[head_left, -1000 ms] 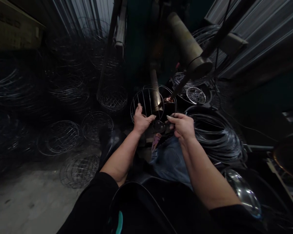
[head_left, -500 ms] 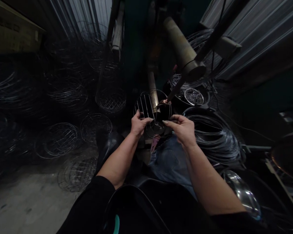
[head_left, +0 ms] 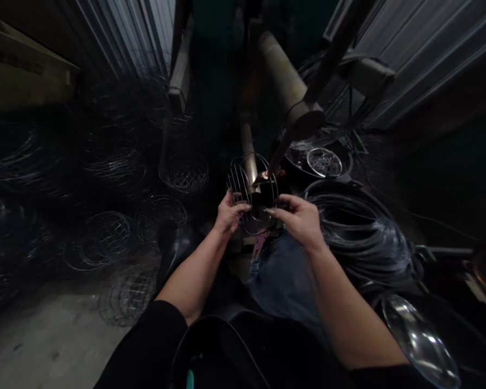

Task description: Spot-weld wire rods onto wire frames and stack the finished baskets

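Left fingers (head_left: 243, 207): pinching the wire frame (head_left: 235, 180) at left
Right fingers (head_left: 282, 214): bent near its right; if pinching, cannot tell
Wire frame: between both, at the metal bar (head_left: 250, 162)
Wire coil (head_left: 372, 237): right of fingers
Concrete floor (head_left: 56, 340): dim, lower left
Corrugated wall (head_left: 441, 59): beyond, upper right

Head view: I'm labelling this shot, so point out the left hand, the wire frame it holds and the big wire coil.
Left hand (head_left: 227, 217): head view, back of hand.
Wire frame (head_left: 238, 181): head view, bars on its left.
Wire coil (head_left: 375, 246): head view, front strands.
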A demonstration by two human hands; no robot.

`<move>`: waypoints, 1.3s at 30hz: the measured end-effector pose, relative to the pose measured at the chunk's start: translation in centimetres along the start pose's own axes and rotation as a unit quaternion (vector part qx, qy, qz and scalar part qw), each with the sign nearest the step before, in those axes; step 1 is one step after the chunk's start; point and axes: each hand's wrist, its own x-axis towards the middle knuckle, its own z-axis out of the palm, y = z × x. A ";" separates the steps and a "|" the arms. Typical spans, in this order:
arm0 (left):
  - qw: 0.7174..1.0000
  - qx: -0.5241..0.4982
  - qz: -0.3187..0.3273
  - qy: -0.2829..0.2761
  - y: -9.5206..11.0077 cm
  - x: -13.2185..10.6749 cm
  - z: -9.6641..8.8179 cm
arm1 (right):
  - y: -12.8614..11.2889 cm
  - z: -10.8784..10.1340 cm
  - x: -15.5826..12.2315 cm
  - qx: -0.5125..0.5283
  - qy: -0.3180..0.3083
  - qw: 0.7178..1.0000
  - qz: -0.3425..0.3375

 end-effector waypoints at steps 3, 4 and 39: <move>1.000 0.001 0.012 -0.013 0.5 0.0 0.0 | 0.2 -0.1 -0.7 0.012 -0.015 1.000 -0.009; 1.000 0.006 0.014 -0.017 0.7 0.0 0.0 | 0.5 -0.1 -0.8 0.018 -0.023 0.999 -0.015; 0.993 0.007 -0.116 -0.035 0.5 -2.5 1.1 | -1.0 -1.7 0.6 0.082 -0.035 0.996 0.024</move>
